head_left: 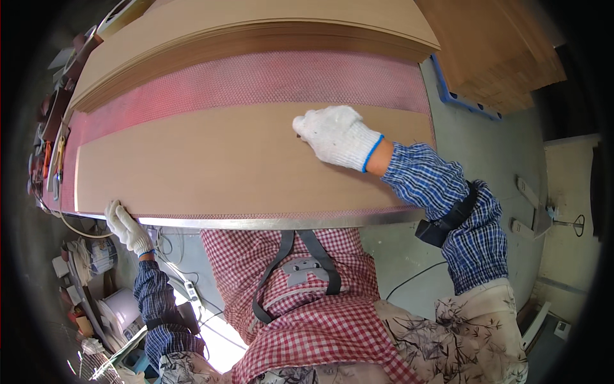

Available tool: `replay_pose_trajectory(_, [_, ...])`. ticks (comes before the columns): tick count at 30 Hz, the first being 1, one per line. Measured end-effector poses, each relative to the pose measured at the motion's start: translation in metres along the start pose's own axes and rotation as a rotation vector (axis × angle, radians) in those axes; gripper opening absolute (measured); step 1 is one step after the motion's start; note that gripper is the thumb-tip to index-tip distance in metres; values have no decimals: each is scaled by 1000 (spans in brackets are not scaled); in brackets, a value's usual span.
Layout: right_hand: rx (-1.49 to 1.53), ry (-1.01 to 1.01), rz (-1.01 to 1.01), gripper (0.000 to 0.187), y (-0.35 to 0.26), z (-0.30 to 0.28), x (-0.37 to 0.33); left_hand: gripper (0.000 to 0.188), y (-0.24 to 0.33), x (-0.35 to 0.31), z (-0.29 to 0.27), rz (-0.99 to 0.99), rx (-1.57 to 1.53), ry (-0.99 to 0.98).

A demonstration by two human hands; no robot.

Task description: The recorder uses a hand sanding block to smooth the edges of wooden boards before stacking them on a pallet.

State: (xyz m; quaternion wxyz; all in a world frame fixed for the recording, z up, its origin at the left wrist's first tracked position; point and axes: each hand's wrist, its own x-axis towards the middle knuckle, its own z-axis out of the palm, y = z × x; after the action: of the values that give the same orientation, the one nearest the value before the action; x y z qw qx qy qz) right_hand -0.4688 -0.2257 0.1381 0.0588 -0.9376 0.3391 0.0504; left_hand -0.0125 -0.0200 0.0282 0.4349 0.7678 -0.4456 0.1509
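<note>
A long light-brown board [211, 163] lies flat on the red mesh-patterned mat of the workbench in front of me. My right hand [336, 136], in a white knit glove with a blue cuff, is closed over the right half of the board. A tiny dark bit shows under its fingers, but what they hold is too hidden to name. Over by the board's near left corner is my left hand [126, 227], also gloved in white. Its fingers stretch out along the bench edge, with nothing visible in them.
A stack of similar boards [256, 29] fills the far side of the mat [268, 77]. Behind on the right, more brown sheets [499, 51] are piled above a blue pallet [457, 96]. Hand tools [57, 153] line the bench's left end. Cables and a power strip [192, 291] lie below.
</note>
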Motion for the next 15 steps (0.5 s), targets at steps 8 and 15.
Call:
replay_pose_trajectory(8, [337,123,345,24,41,-25,-45,32,62,-18,-13,155,165,-123])
replay_pose_trajectory(15, [175,132,498,21,111,-7,-184,35,102,-66,1,445,81,-273])
